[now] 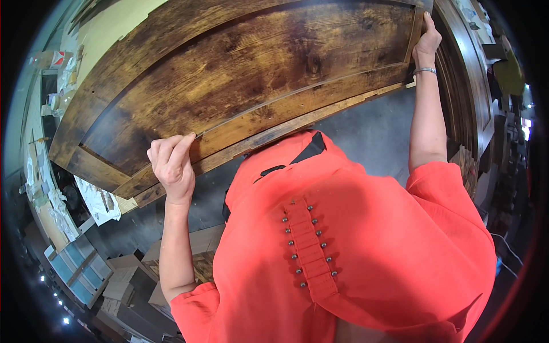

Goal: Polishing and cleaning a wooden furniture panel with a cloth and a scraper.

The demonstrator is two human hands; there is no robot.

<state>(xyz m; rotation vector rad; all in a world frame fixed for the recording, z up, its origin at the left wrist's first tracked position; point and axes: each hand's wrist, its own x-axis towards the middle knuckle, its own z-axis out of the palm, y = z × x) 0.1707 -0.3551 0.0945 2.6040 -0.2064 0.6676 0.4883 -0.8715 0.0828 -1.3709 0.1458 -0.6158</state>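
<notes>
A long, dark-stained wooden panel (pixel 274 74) with a raised frame around a recessed middle lies across the view in front of me. Along the near inner edge of its frame runs a thin, pale strip (pixel 297 90). At the near left part of the frame, my left hand (pixel 173 166) is closed, thumb and fingertips pinched at the strip's left end. Far to the right, my right hand (pixel 428 43) is closed around the panel's right end, near its far corner. The fingers on the panel's far side are partly hidden.
More dark wooden framed pieces (pixel 466 74) stand to the right. A cluttered bench (pixel 48 194) with white scraps runs along the left. Cardboard boxes (pixel 123 291) and a blue-and-white framed piece (pixel 80 268) sit at lower left. A white cable (pixel 509 251) hangs at right.
</notes>
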